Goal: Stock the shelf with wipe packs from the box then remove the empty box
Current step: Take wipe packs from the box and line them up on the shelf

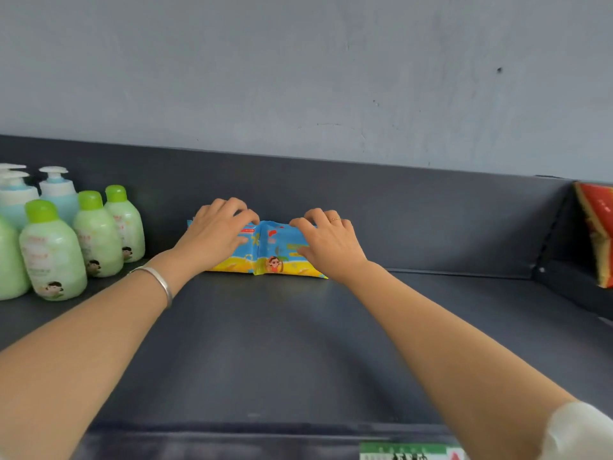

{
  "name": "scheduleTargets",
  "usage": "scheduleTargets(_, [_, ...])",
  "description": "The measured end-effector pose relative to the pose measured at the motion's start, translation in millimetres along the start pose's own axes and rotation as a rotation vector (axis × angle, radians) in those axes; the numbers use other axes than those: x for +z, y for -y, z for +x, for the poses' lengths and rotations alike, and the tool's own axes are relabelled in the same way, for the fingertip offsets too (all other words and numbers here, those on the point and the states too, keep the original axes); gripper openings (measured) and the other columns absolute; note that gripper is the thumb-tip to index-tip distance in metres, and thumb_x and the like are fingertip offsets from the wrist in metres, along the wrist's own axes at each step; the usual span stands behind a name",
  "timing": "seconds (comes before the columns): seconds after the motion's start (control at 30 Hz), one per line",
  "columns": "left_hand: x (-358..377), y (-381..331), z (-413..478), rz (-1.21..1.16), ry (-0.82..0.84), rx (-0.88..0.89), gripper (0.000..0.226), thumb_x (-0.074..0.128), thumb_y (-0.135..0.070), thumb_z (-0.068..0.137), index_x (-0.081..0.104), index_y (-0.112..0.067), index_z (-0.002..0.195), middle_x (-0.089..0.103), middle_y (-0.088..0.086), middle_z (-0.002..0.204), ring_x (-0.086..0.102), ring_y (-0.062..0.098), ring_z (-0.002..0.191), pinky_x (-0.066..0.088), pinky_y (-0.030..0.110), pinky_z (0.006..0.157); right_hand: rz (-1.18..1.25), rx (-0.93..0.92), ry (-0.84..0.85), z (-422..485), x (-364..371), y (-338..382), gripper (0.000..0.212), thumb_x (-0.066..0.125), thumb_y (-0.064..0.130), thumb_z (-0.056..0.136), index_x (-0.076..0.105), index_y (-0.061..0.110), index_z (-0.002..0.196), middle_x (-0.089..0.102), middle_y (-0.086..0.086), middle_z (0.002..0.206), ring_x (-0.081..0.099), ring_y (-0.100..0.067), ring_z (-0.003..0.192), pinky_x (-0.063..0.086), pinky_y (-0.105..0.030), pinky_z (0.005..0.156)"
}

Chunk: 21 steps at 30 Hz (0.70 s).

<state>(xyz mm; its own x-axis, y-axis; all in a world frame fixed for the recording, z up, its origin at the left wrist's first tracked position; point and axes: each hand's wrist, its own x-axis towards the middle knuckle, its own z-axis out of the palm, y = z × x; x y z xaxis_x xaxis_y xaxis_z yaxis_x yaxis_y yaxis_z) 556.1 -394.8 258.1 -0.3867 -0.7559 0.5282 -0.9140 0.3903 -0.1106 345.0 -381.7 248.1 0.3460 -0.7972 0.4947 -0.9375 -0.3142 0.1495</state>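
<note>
Two blue-and-yellow wipe packs stand side by side against the back panel of the dark grey shelf (298, 343). My left hand (219, 235) grips the left wipe pack (237, 258), fingers curled over its top edge. My right hand (326, 242) grips the right wipe pack (282, 257) the same way, a ring on one finger. The box is out of view.
Green-capped lotion bottles (53, 250) and blue pump bottles (56, 190) crowd the shelf's left end. A red package (597, 234) sits beyond a divider at the right. A green price label (408, 452) is on the shelf's front edge. Grey wall behind.
</note>
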Motion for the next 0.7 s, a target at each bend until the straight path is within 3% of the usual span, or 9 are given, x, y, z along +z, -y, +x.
scheduleTargets(0.2, [-24,-93,4,-0.085,0.006,0.181,0.027,0.052,-0.028,0.093,0.055,-0.024,0.119,0.052,-0.004,0.124,0.044,0.018,0.115,0.034,0.033,0.093,0.004,0.038,-0.031,-69,-40,-42,0.036,0.049,0.033,0.095,0.050,0.023,0.130,0.049,-0.001,0.127,0.047,-0.026,0.113,0.039,-0.035,0.086])
scheduleTargets(0.47, [-41,-275,-2,-0.210,-0.086,0.460,0.014,0.052,-0.031,0.092,0.058,-0.024,0.103,0.059,-0.006,0.096,0.051,0.018,0.096,0.036,0.033,0.083,-0.115,0.144,-0.030,-219,-105,-136,0.032,0.048,0.036,0.096,0.052,0.022,0.124,0.056,-0.001,0.115,0.051,-0.026,0.106,0.041,-0.036,0.081])
scheduleTargets(0.7, [-54,-438,-32,-0.342,-0.087,0.581,0.019,0.052,-0.030,0.093,0.059,-0.022,0.108,0.060,-0.004,0.097,0.054,0.019,0.095,0.041,0.034,0.080,-0.092,0.326,-0.056,-375,-150,-217,0.032,0.052,0.030,0.095,0.055,0.018,0.125,0.058,-0.005,0.116,0.051,-0.029,0.108,0.043,-0.040,0.080])
